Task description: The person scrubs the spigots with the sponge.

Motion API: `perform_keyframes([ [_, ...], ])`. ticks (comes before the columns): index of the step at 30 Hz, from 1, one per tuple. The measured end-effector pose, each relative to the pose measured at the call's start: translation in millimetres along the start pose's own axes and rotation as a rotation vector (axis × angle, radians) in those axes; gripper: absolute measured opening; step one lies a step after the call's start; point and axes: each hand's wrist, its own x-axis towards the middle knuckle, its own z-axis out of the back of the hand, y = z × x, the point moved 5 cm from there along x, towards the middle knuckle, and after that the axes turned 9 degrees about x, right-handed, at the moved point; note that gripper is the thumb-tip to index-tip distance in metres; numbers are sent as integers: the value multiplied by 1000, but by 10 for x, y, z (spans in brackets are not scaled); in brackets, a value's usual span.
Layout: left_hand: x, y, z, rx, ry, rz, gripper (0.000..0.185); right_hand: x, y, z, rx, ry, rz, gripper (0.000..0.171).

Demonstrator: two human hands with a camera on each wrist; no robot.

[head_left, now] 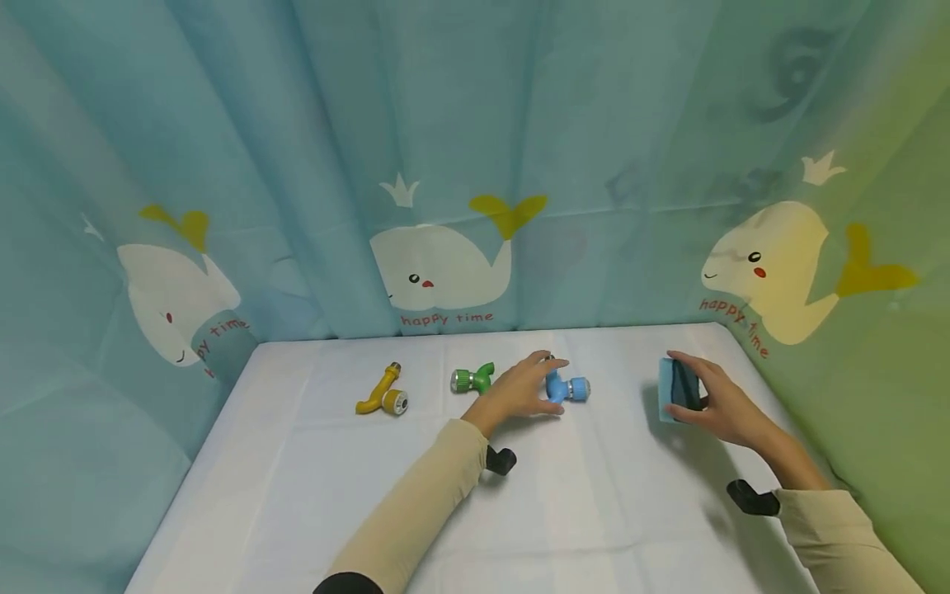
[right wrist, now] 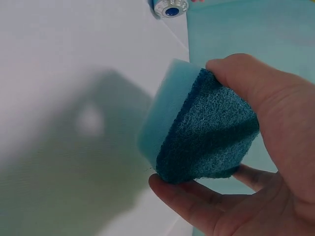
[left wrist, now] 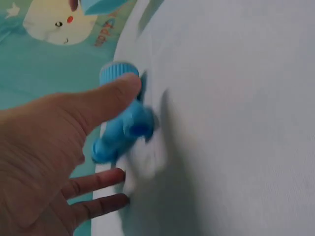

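White counter (head_left: pixel 297 495), whale curtain (head_left: pixel 445 165) behind. Left hand (head_left: pixel 519 388) reaching blue nozzle (head_left: pixel 567 388) at far centre, grip apart, thumb touching in left wrist view. Right hand (head_left: pixel 723 404) grip clamped on sponge (head_left: pixel 677 388), far right; scouring face clear in right wrist view only.

The blue nozzle (head_left: pixel 567 387) lies on its side on the white table, its ribbed silver-and-blue cap pointing to 3 o'clock (its body is curved). The sponge (head_left: pixel 677 388), light blue foam with a dark scouring face, stands on edge well off at 3 o'clock.
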Motion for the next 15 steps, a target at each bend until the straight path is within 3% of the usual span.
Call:
perform_keyframes([
  [3, 45, -105, -17, 0, 19, 52, 69, -19, -10, -13, -9, 5, -28, 87],
  [7, 131, -270, -60, 17, 13, 198, 64, -29, -31, -19, -18, 7, -54, 87],
  [15, 275, -459, -140, 155, -117, 470, 68, -13, -51, -110, -18, -7, -37, 87],
])
